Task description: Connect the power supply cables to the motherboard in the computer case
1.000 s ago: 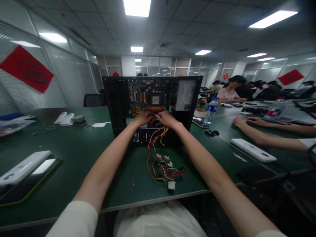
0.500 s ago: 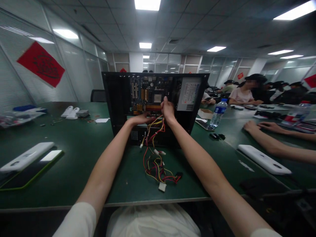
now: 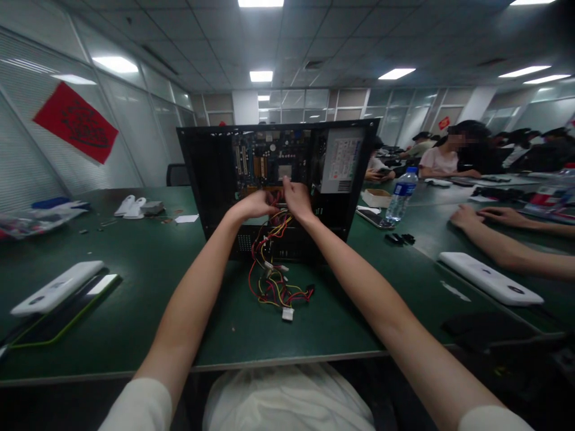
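Note:
An open black computer case (image 3: 193, 173) stands in front of me, its motherboard (image 3: 260, 157) and silver power supply (image 3: 339, 160) showing inside. Both my hands reach into its lower middle. My left hand (image 3: 252, 205) has its fingers closed around the bundle of power cables (image 3: 281, 226). Close beside it, my right hand (image 3: 298, 201) is curled on the same bundle, thumb upward. The fingertips of both are partly hidden. Red, yellow and black wires hang from the hands onto the table, ending in a white connector (image 3: 288, 314).
On the green table (image 3: 148, 323), a white device (image 3: 58, 287) and a green-edged phone (image 3: 67, 314) lie at left. A water bottle (image 3: 403, 194), small black parts (image 3: 399, 239) and another white device (image 3: 489, 278) are at right. Another person's hands (image 3: 467, 215) rest beyond.
My right hand has moved left and slightly down, closer to my left hand. My left hand has risen and closed on the cables. The hanging wires have been drawn up and left.

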`<state>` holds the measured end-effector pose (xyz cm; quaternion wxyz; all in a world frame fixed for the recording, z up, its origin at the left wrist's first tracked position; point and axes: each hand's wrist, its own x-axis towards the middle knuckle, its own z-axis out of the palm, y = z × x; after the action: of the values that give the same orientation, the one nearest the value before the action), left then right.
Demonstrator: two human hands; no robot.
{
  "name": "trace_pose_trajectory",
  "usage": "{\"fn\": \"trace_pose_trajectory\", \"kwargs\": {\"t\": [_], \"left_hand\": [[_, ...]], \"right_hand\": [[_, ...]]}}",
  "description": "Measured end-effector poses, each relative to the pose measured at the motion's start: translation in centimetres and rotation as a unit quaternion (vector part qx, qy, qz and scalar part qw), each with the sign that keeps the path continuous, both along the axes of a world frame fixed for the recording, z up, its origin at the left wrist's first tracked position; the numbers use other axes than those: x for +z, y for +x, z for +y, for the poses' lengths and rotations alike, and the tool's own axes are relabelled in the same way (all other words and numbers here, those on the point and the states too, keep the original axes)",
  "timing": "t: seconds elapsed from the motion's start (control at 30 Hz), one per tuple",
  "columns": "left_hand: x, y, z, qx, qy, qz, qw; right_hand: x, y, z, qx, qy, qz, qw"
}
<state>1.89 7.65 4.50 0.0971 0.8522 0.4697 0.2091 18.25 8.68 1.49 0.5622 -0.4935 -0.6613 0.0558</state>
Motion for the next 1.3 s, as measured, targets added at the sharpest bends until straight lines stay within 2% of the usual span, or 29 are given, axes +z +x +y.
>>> {"fn": "trace_pose_trajectory", "kwargs": {"t": [0.2, 0.27, 0.4, 0.47, 0.6, 0.7, 0.8, 0.9, 1.03, 1.13, 1.3], "left_hand": [[2.8, -2.9, -2.5, 0.034, -0.079, 0.013, 0.996], [3.4, -3.1, -3.6, -0.007, -0.063, 0.029, 0.998], [3.5, -1.5, -5.7, -0.153, -0.056, 0.072, 0.984], [3.3, -0.2, -6.3, -0.165, -0.069, 0.098, 0.979], [3.8, 0.6, -6.5, -0.106, -0.079, 0.108, 0.985], [4.9, -0.7, -6.1, -0.077, -0.089, 0.070, 0.991], [6.0, -2.6, -6.0, -0.055, -0.066, 0.041, 0.995], [6.5, -3.9, -6.0, -0.074, -0.053, 0.055, 0.994], [6.1, -4.3, -5.4, -0.131, -0.078, 0.122, 0.981], [5.5, -3.9, -4.6, -0.170, -0.129, 0.161, 0.964], [5.1, -3.6, -3.9, -0.171, -0.155, 0.186, 0.955]], "right_hand": [[0.7, -0.2, -0.7, 0.056, 0.008, 0.085, 0.995], [1.1, -0.3, -1.0, 0.065, 0.003, 0.123, 0.990], [1.2, -0.3, -0.7, 0.043, 0.010, 0.165, 0.985], [1.1, -0.3, -0.3, 0.027, 0.010, 0.153, 0.988], [1.2, -0.1, -0.3, 0.048, -0.009, 0.078, 0.996], [1.9, 0.3, -1.1, 0.086, -0.044, 0.001, 0.995], [2.7, 1.1, -2.1, 0.105, -0.104, -0.079, 0.986], [2.9, 1.9, -2.6, 0.115, -0.182, -0.162, 0.963], [2.4, 2.2, -2.2, 0.164, -0.269, -0.292, 0.903], [2.0, 1.0, -1.7, 0.164, -0.280, -0.371, 0.870], [1.7, -1.2, -1.5, 0.155, -0.276, -0.421, 0.850]]}}
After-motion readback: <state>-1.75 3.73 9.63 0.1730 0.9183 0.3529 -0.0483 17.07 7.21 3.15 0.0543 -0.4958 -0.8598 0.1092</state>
